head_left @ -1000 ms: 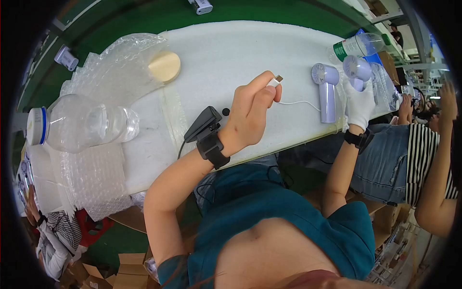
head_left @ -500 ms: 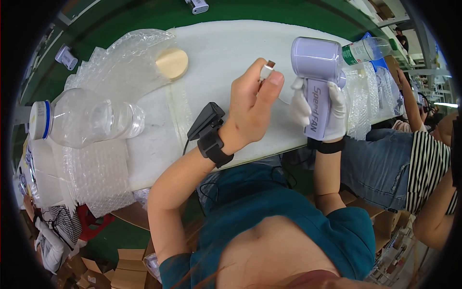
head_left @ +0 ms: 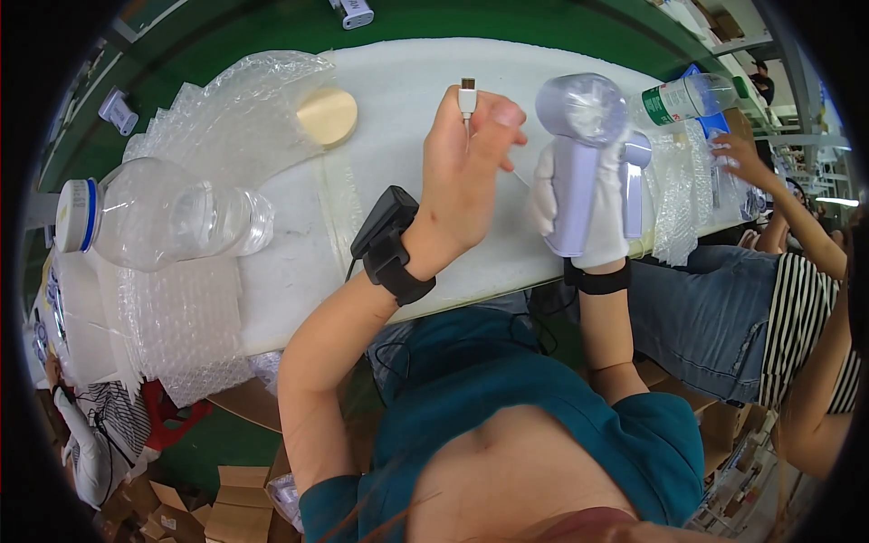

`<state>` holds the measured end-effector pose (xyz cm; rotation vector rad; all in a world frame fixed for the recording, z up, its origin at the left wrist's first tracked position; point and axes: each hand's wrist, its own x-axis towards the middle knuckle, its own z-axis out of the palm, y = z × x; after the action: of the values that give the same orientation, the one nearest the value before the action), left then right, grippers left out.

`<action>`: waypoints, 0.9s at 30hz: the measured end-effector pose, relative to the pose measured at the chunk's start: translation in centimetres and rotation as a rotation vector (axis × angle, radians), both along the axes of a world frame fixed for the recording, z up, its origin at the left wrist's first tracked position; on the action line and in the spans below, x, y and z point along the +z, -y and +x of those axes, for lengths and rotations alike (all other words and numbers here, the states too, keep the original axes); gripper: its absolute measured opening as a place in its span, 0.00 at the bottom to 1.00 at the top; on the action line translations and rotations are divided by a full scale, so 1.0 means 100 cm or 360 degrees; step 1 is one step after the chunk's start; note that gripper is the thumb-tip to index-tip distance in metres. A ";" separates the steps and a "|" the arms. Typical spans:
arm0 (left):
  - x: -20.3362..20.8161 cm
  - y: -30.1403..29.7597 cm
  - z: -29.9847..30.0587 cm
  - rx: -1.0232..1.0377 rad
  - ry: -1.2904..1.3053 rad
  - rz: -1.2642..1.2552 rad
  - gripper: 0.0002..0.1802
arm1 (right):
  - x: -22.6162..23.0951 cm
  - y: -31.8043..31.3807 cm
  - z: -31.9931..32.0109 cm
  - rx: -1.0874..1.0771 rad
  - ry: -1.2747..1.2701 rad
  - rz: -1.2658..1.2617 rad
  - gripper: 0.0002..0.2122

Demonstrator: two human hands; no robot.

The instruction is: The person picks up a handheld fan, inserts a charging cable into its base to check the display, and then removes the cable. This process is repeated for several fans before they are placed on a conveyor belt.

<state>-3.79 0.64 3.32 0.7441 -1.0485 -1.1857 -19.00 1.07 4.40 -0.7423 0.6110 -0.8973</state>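
Note:
My bare left hand is raised over the white table, its thumb and index finger closed on a white USB cable. The plug points up, away from me, and the thin cord runs down behind the thumb. On the right, my white-gloved right hand is wrapped round the handle of a lavender handheld fan, whose round head is at the far end. Behind that glove shows another lavender piece, like a second small fan; whether the hand holds it too I cannot tell.
A large clear plastic jar lies on bubble wrap at left, near a cream round disc. A green-labelled bottle lies at far right, where a co-worker's hand reaches in. Several lavender devices lie on the green surface beyond.
The fan in my right hand has turned so its printed side no longer shows, and moved slightly left. My left hand has shifted a little left and away from me with the plug now upright.

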 end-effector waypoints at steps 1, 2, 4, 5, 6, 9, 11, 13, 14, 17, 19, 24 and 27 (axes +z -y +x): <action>-0.003 0.001 -0.002 0.0041 0.0013 -0.0092 0.16 | 0.003 -0.003 0.005 -0.0235 -0.0322 0.0080 0.30; -0.005 0.002 -0.005 0.0042 0.0016 -0.0090 0.16 | 0.003 -0.004 0.009 -0.0469 -0.0645 0.0160 0.29; -0.007 0.002 -0.011 0.0074 0.0008 -0.0025 0.20 | 0.000 -0.005 0.020 -0.0558 -0.0761 -0.0087 0.26; -0.006 0.002 -0.012 0.0091 0.0003 0.0007 0.24 | -0.001 -0.006 0.025 -0.0640 -0.0877 -0.0337 0.23; -0.007 0.002 -0.012 0.0089 0.0008 0.0009 0.24 | -0.003 -0.006 0.028 -0.0720 -0.0987 -0.0586 0.21; -0.005 0.002 -0.010 0.0034 -0.0146 0.0105 0.27 | -0.003 -0.013 0.031 -0.0645 -0.1360 -0.0675 0.19; -0.002 0.002 -0.006 0.0001 -0.0199 0.0188 0.27 | 0.001 -0.017 0.035 -0.0605 -0.1551 -0.0719 0.19; 0.001 0.003 0.000 -0.0062 -0.0311 0.0350 0.27 | 0.009 -0.020 0.043 -0.0671 -0.1351 -0.0667 0.20; -0.001 0.003 0.003 -0.0067 -0.0311 0.0351 0.27 | 0.011 -0.022 0.044 -0.0703 -0.1251 -0.0640 0.21; -0.006 0.008 0.007 -0.0259 -0.0613 0.0519 0.26 | 0.011 -0.030 0.044 -0.0610 -0.0884 -0.0425 0.20; -0.005 0.008 0.005 -0.0258 -0.0639 0.0534 0.25 | 0.012 -0.031 0.044 -0.0561 -0.0700 -0.0317 0.20; -0.002 0.009 0.005 -0.0256 -0.0610 0.0583 0.20 | 0.014 -0.028 0.038 -0.0265 -0.0126 0.0264 0.19; -0.004 0.009 0.011 -0.0259 -0.0688 0.0562 0.17 | 0.015 -0.022 0.028 -0.0031 0.0066 0.0458 0.22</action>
<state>-2.74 -0.30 2.88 0.6375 -0.5520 -1.6124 -16.24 3.29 5.89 -0.4587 0.6938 -0.8193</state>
